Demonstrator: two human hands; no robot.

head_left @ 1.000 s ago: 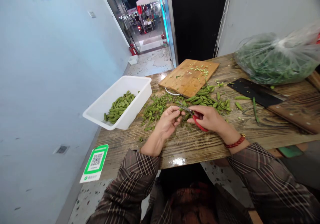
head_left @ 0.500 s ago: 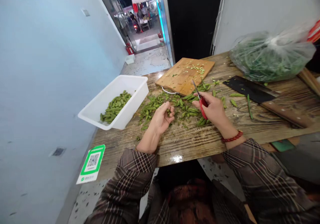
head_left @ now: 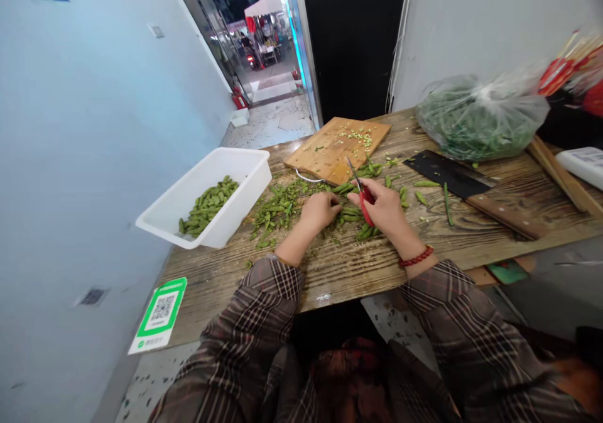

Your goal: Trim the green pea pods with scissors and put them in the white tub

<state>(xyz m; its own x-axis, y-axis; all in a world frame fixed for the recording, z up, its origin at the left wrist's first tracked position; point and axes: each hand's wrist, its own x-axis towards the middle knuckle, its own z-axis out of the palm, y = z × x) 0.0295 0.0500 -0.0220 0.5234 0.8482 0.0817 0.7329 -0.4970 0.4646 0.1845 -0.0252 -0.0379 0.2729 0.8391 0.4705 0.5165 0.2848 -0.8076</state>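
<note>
My right hand (head_left: 384, 206) is closed around red-handled scissors (head_left: 366, 209), whose blades point up and away toward the cutting board. To its left, my left hand (head_left: 319, 212) is palm down with curled fingertips at the pile of green edamame pods (head_left: 349, 214); whatever is between those fingers is hidden. Small trimmed bits and pods (head_left: 277, 209) are spread left of my left hand. A white plastic tub (head_left: 245, 219) at the left holds more whole pods (head_left: 210, 204).
Behind the pods lies a wooden cutting board (head_left: 330, 149) with chopped green bits. A cleaver (head_left: 452, 175) rests at the right, its wooden handle toward me. Beyond it is a clear bag of greens (head_left: 480, 121). A QR-code card (head_left: 160, 313) lies at the table's left front corner.
My left hand has turned from palm up to palm down and reached into the pods, closer to the scissors. My right hand still holds the scissors. The whole view has shifted slightly.
</note>
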